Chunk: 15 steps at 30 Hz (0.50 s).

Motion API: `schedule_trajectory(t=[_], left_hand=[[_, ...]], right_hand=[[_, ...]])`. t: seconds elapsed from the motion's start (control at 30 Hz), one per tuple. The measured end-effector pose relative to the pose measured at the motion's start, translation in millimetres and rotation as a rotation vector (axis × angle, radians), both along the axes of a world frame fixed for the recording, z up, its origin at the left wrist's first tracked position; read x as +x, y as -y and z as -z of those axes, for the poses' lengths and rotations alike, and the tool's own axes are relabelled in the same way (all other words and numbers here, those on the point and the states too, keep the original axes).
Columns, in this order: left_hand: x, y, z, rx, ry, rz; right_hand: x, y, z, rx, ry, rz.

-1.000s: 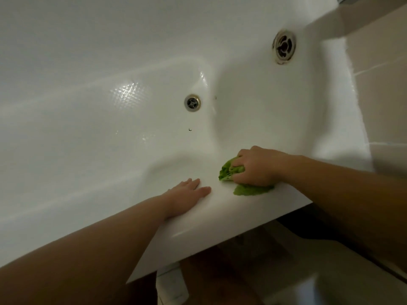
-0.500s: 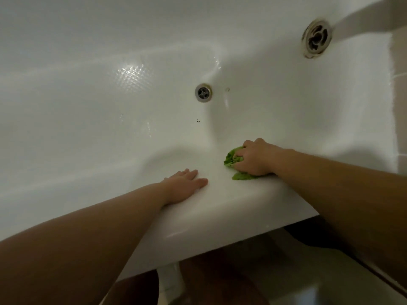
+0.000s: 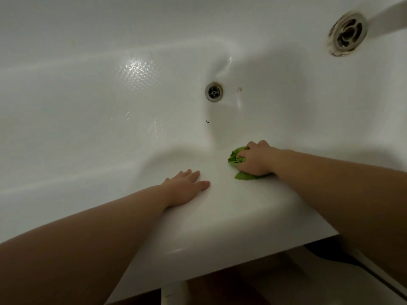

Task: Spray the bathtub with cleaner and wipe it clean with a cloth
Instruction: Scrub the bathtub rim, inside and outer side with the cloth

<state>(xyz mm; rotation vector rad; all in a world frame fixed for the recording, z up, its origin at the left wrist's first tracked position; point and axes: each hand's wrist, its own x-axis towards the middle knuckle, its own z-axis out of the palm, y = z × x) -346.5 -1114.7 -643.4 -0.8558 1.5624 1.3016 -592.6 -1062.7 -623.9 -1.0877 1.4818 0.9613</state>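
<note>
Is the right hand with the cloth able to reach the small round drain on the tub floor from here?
Probably yes: the right hand grips the crumpled green cloth at the white bathtub's rim, and only bare tub surface lies before the small round metal drain.

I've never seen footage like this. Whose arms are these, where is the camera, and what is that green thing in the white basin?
There is no machine here: a person is working with two bare hands, and the single wide-angle camera sits on that person's head, looking forward and down. That is why both forearms reach in from the bottom of the picture.

The white basin is a bathtub, seen from over its near rim. The small metal ring on its floor is the drain; the larger metal fitting at top right is probably the overflow.

The right hand grips a crumpled green cloth and presses it on the tub's surface near the rim. The left hand holds nothing; it rests flat on the tub with its fingers straight, apparently as support. No spray bottle is in view.
</note>
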Motion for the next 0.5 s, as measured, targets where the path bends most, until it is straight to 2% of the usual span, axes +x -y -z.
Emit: schedule_trajectory(t=[0.07,0.2,0.3,0.4,0.5], left_hand=[[2,1,3,-0.003,0.001,0.003],[3,3,6,0.009,-0.002,0.015],[4,4,8,0.008,-0.004,0.009],[6,4,14,-0.004,-0.005,0.014],[9,4,24,-0.010,0.006,0.006]], right_hand=[[17,0,7,-0.022,0.045,0.030],[15,-10,-28,-0.057,0.175,0.121],[-5,-11,-21,-0.031,0.117,0.088],[0,1,18,0.013,0.023,0.023],[26,5,43,-0.041,0.043,0.052]])
